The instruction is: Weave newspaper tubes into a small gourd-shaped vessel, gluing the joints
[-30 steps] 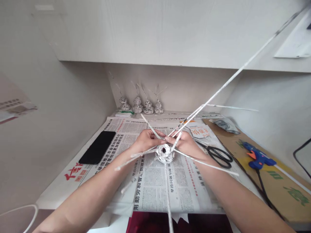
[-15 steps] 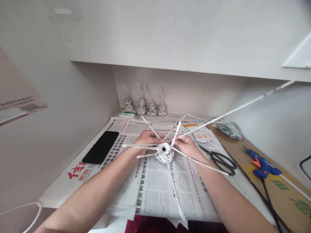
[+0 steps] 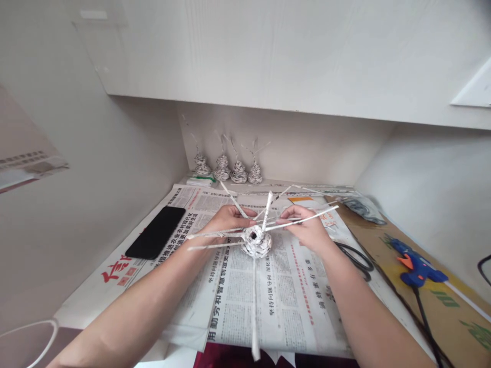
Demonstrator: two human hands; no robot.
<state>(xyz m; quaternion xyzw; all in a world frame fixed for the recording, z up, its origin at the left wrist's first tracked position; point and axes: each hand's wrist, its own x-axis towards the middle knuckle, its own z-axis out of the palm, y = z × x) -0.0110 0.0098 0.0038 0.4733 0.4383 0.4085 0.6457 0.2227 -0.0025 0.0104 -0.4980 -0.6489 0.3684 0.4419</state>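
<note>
Newspaper [image 3: 280, 317] lay spread beneath both hands, and cardboard [image 3: 460, 306] ran to the right of the right hand. The left hand [image 3: 230, 218] was closed, thumb and fingers pinching the far left edge of the weave. The right hand [image 3: 307, 230] was half curled around strips [image 3: 322, 210]; whether it gripped them could not be told. The phone [image 3: 156, 233] lay left of the left hand. On the cardboard, beyond the right forearm, rested the glue gun [image 3: 418, 266]. The scissors [image 3: 355, 261] lay just right of the right hand, partly hidden by the forearm. Farther off from that hand sat a clear bag [image 3: 361, 209], its greyish contents too unclear to name. Four gourds [image 3: 238, 173] stood beyond the left hand. The weave [image 3: 257, 248] was between the hands, strips radiating from it; its small round mouth was open, the inside dark.
</note>
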